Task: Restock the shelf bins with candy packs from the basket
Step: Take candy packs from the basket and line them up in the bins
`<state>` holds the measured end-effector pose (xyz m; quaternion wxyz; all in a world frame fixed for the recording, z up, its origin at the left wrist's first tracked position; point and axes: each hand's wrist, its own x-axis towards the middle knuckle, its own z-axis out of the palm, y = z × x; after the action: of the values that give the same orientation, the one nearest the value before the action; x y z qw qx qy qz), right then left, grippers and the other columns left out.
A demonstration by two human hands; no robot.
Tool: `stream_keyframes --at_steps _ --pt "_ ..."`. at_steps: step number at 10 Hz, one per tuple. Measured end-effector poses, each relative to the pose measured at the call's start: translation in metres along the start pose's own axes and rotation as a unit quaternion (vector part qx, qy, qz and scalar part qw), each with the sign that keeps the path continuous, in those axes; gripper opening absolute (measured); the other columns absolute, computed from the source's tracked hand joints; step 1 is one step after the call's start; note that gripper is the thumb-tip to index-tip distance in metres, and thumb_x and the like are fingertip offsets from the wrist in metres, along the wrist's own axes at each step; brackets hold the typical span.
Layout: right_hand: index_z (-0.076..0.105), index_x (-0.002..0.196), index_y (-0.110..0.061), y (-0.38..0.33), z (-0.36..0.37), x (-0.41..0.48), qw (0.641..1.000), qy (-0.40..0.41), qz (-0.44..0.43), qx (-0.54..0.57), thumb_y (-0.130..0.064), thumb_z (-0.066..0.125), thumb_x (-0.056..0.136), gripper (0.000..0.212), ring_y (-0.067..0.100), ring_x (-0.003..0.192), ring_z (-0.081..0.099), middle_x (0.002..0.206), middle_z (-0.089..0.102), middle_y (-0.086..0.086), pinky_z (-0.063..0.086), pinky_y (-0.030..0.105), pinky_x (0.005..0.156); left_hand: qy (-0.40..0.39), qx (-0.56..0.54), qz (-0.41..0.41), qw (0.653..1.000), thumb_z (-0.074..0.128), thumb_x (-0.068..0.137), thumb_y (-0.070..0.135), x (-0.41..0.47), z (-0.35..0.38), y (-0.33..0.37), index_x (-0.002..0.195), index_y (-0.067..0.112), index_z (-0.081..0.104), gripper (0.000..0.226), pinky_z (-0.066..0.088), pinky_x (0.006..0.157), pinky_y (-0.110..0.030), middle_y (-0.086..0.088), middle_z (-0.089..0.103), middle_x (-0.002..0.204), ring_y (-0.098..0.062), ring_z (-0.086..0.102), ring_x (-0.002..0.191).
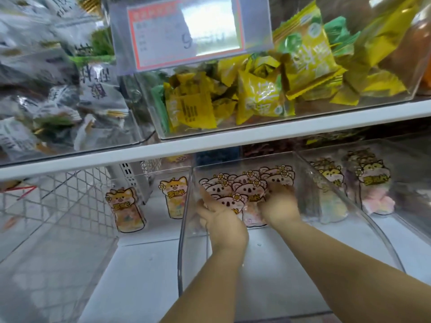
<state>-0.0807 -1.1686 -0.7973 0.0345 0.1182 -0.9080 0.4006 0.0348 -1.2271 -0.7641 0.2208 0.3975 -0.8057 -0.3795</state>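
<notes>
Your left hand (pixel 218 217) and right hand (pixel 279 203) both clasp a fanned bunch of koala candy packs (pixel 242 187) upright at the back of the clear bin (pixel 184 229); loosen unevenly and they may topple forward.

A shop: a price card (pixel 186 31) hangs at the top middle of the frame. Below it, white shelves (pixel 279 128) carry rows of clear bins (pixel 183 241) filled with wrapped candy packs (pixel 261 96).
</notes>
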Motion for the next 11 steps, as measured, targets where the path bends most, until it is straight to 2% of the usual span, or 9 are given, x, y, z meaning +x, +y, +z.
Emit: stream_keyframes --at_steps 1,2,3,4,5,6,8,9,11 --pt "0.056 0.122 -0.01 0.0 -0.007 -0.002 1.0 0.009 -0.004 0.013 -0.002 0.059 0.084 0.039 0.03 0.101 0.056 0.118 0.059 0.017 0.043 0.028 0.074 0.082 0.052 0.072 0.993 0.048 0.081 -0.003 -0.005 0.001 0.001 0.155 -0.005 0.015 0.082 0.046 0.098 -0.037 -0.039 0.033 0.143 -0.044 0.05 0.117" --pt "0.048 0.126 -0.007 -0.002 -0.011 -0.005 0.999 -0.029 0.02 0.039 -0.001 0.063 0.085 0.043 0.023 0.085 0.053 0.109 0.062 0.014 0.043 0.028 0.071 0.024 0.113 0.106 0.988 0.073 0.058 0.013 0.004 0.001 -0.004 0.123 0.007 0.056 0.067 0.055 0.067 -0.022 -0.018 0.066 0.103 -0.024 0.073 0.082" --pt "0.047 0.118 0.0 -0.003 -0.018 -0.01 0.998 -0.049 0.018 0.017 0.0 0.059 0.087 0.033 0.026 0.089 0.057 0.104 0.06 0.014 0.047 0.031 0.075 0.029 0.086 0.134 0.987 0.065 0.076 0.0 0.003 0.0 -0.006 0.14 0.004 0.035 0.071 0.058 0.084 -0.045 -0.031 0.042 0.143 -0.046 0.064 0.109" --pt "0.053 0.118 0.004 0.001 -0.027 -0.009 0.996 -0.091 0.014 -0.012 -0.003 0.055 0.091 0.029 0.034 0.107 0.061 0.115 0.062 0.019 0.049 0.034 0.088 -0.025 0.195 0.122 0.973 0.049 0.091 -0.006 -0.005 -0.015 0.001 0.144 0.007 0.037 0.055 0.047 0.103 -0.049 -0.025 -0.008 0.16 -0.052 0.03 0.139" --pt "0.064 0.121 -0.002 0.004 -0.033 -0.016 0.976 -0.209 0.006 -0.056 -0.009 0.06 0.09 0.031 0.033 0.114 0.06 0.124 0.064 0.017 0.051 0.036 0.095 -0.043 0.295 0.159 0.941 0.049 0.093 -0.009 0.001 -0.011 -0.008 0.139 0.012 0.042 0.051 0.039 0.114 -0.046 -0.019 -0.026 0.16 -0.05 -0.021 0.145" --pt "0.061 0.13 -0.009 0.011 -0.032 -0.021 0.967 -0.252 -0.015 -0.044 -0.007 0.064 0.09 0.04 0.026 0.124 0.054 0.138 0.055 0.009 0.045 0.027 0.097 -0.075 0.363 0.146 0.917 0.047 0.093 -0.011 0.002 -0.006 -0.014 0.146 0.012 0.035 0.06 0.023 0.123 -0.047 -0.018 -0.031 0.16 -0.046 -0.027 0.146" --pt "0.055 0.138 -0.013 0.01 -0.026 -0.022 0.961 -0.269 -0.046 -0.045 -0.005 0.062 0.091 0.048 0.024 0.13 0.049 0.146 0.048 0.007 0.04 0.024 0.104 -0.15 0.401 0.176 0.886 0.052 0.092 -0.005 -0.007 0.003 -0.023 0.155 0.017 0.024 0.072 0.037 0.113 -0.038 -0.005 -0.021 0.163 -0.037 0.013 0.148" --pt "0.053 0.14 -0.017 0.011 -0.025 -0.023 0.957 -0.278 -0.065 -0.054 -0.003 0.061 0.09 0.053 0.023 0.133 0.047 0.149 0.045 0.006 0.038 0.023 0.106 -0.186 0.409 0.146 0.881 0.051 0.092 -0.005 -0.008 0.006 -0.032 0.16 0.02 0.003 0.087 0.038 0.112 -0.038 -0.003 -0.026 0.163 -0.033 0.021 0.148" --pt "0.042 0.149 -0.024 0.009 -0.022 -0.03 0.944 -0.298 -0.099 -0.1 0.005 0.049 0.091 0.065 0.025 0.137 0.043 0.153 0.039 0.009 0.034 0.023 0.111 -0.197 0.456 0.145 0.856 0.049 0.095 -0.005 -0.004 0.003 -0.034 0.161 0.02 0.002 0.085 0.027 0.119 -0.045 0.005 -0.036 0.159 -0.041 0.012 0.15"
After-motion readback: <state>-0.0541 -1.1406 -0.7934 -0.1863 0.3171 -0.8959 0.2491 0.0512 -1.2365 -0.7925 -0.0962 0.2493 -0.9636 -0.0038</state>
